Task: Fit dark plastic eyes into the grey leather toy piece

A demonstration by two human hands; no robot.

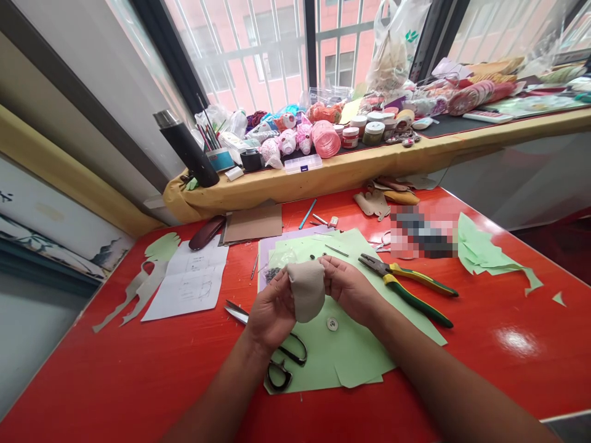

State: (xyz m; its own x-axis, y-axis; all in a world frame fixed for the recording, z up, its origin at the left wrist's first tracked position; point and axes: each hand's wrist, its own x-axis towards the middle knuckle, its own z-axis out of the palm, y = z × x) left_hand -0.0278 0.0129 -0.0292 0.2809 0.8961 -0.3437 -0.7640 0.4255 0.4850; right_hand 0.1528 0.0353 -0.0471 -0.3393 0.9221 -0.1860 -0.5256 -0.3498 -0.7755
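Observation:
Between my two hands is a small beige leather piece point(308, 295) with a rounded lower edge, raised above green paper sheets point(369, 363). My left hand point(273, 311) pinches its left edge, while my right hand point(348, 286) grips the upper right corner. Just below the leather lies a small round metal disc point(332, 324). Large black-handled scissors point(289, 363) rest partly under my left hand and wrist. To the right of my right hand are pliers point(409, 286) with green and yellow handles, jaws pointing left. A small bag of dark bits point(277, 267) sits behind my left hand.
On the red table point(152, 381) lie a printed sheet point(189, 283), brown boards point(253, 223), a dark oval case point(207, 232), leather scraps point(373, 203) and green paper offcuts point(487, 249). The windowsill behind holds a black thermos point(187, 147), jars point(373, 133) and wrapped pink items.

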